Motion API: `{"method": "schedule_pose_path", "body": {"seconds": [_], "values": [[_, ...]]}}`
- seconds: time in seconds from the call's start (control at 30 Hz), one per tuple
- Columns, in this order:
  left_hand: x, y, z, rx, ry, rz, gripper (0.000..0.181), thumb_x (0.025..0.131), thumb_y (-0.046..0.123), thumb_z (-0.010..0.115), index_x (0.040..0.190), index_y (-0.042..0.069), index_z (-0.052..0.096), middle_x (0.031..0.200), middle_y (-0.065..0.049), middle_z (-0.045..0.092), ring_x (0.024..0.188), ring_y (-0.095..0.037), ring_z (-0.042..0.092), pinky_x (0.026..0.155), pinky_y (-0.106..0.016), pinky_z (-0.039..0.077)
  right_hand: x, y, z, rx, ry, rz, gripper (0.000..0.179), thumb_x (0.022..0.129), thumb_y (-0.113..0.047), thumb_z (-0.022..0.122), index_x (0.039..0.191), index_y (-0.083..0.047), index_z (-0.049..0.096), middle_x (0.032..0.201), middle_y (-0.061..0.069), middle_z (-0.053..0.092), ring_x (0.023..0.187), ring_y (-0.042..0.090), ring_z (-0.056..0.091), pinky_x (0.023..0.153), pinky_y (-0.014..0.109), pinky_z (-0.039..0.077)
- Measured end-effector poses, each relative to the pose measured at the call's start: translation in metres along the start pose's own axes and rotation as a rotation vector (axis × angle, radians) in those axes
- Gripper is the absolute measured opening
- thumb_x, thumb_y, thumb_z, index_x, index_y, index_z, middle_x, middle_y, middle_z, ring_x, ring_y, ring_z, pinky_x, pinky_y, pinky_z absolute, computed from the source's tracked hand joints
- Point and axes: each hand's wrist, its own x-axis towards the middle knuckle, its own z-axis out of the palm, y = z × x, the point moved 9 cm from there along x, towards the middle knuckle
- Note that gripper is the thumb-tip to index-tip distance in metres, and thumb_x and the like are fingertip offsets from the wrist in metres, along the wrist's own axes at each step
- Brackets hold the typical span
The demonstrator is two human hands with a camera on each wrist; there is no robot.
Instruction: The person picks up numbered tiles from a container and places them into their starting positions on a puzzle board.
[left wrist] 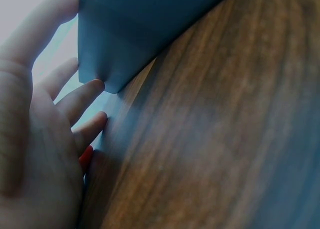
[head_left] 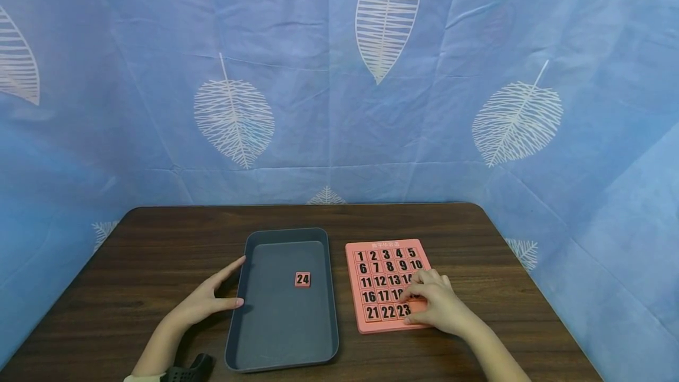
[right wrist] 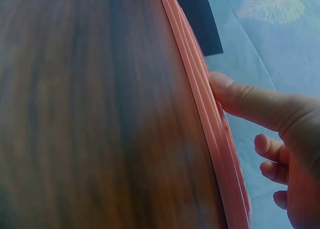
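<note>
A dark grey rectangular tray [head_left: 281, 335] holds one pink tile numbered 24 [head_left: 302, 279]. My left hand [head_left: 198, 302] rests at the tray's left side, thumb and fingers spread and fingertips against its wall; the left wrist view shows them at the tray's side [left wrist: 130, 34]. To the right of the tray lies a pink number puzzle board [head_left: 366, 326] with rows of numbered tiles. Over its lower right part is my right hand [head_left: 437, 305], thumb by tile 23 [head_left: 403, 310] and fingers bent, hiding several tiles. The right wrist view has the thumb [right wrist: 242, 96] touching the board's top.
Both lie on a dark wood table [head_left: 175, 234]. A blue cloth with white leaf prints [head_left: 297, 117] hangs behind and beside it. A black band [head_left: 188, 370] sits at the left wrist.
</note>
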Motion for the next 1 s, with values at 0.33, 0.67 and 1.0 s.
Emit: {"method": "schedule_pose_path", "body": {"seconds": [0.33, 0.67, 1.0], "values": [[0.0, 0.0, -0.001, 0.019, 0.015, 0.002, 0.082, 0.089, 0.022, 0.069, 0.155, 0.019, 0.021, 0.157, -0.018, 0.014, 0.138, -0.051, 0.008, 0.091, -0.08, 0.013, 0.023, -0.035, 0.0, 0.001, 0.117, -0.1, 0.032, 0.067, -0.034, 0.087, 0.095, -0.028, 0.073, 0.098, -0.01, 0.047, 0.094, 0.016, 0.037, 0.079, 0.043, 0.025], [0.0, -0.001, 0.001, 0.003, 0.008, 0.0, 0.081, 0.089, 0.021, 0.069, 0.155, 0.019, 0.021, 0.157, -0.017, 0.013, 0.138, -0.051, 0.008, 0.092, -0.079, 0.014, 0.063, -0.084, 0.018, 0.032, 0.135, -0.14, 0.034, 0.069, -0.034, 0.086, 0.099, -0.024, 0.074, 0.095, -0.011, 0.042, 0.09, 0.014, 0.034, 0.085, 0.047, 0.025], [-0.001, -0.001, 0.001, -0.004, 0.007, 0.008, 0.08, 0.09, 0.02, 0.068, 0.154, 0.02, 0.022, 0.157, -0.018, 0.013, 0.138, -0.051, 0.007, 0.091, -0.08, 0.013, 0.103, -0.113, 0.049, 0.018, 0.049, -0.167, 0.038, 0.075, -0.038, 0.082, 0.108, -0.023, 0.074, 0.092, -0.01, 0.035, 0.085, 0.015, 0.029, 0.073, 0.04, 0.021]]}}
